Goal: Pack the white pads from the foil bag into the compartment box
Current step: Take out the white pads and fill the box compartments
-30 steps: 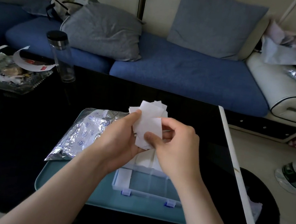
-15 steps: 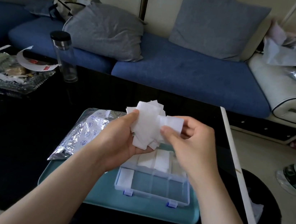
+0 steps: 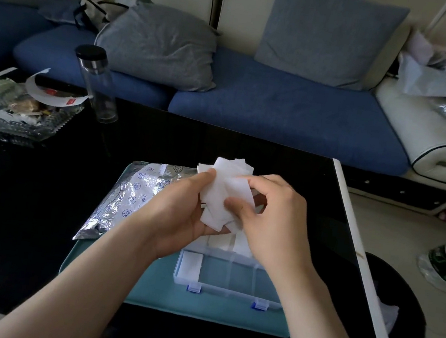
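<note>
Back from the side, the right hand (image 3: 272,218) again pinches the white pads (image 3: 218,193) gripped by the left hand (image 3: 182,209) above the compartment box (image 3: 230,280), on a black tabletop (image 3: 40,215) before a blue sofa (image 3: 280,114).

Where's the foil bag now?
Head view, left of centre: the foil bag lies on the far-left corner of the teal tray, beside the left hand, left of the compartment box.
</note>
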`<act>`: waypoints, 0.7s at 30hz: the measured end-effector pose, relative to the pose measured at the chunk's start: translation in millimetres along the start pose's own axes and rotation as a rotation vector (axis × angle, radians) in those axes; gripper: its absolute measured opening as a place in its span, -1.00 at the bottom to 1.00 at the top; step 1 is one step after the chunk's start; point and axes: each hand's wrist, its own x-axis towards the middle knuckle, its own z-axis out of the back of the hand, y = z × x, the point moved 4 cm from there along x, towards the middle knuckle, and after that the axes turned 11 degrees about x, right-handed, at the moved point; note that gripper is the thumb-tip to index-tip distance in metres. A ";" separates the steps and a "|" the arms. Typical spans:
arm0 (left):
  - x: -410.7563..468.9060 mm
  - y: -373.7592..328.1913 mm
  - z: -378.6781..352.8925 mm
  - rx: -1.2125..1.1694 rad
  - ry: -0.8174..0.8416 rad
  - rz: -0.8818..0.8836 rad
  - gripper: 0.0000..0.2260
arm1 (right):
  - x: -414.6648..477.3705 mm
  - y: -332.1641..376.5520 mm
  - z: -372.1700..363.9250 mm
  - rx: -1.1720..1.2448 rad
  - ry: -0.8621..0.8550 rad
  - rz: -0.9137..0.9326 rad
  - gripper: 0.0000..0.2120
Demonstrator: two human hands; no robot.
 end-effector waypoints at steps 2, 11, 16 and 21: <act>-1.2 -2.1 -0.7 0.003 -0.022 -0.021 -0.60 | -1.5 0.7 -0.7 -0.020 0.004 -0.014 -0.65; 3.1 -2.5 5.2 -0.035 -0.087 -0.031 -0.64 | 0.2 -9.4 7.8 0.190 0.073 -0.172 -0.85; 2.1 -2.3 7.9 0.150 -0.113 -0.069 -0.67 | 3.5 -13.3 19.0 0.302 0.006 -0.190 -0.84; -1.1 4.0 2.4 0.381 -0.035 -0.087 -0.66 | 2.1 -14.1 10.2 0.170 0.041 -0.138 -0.74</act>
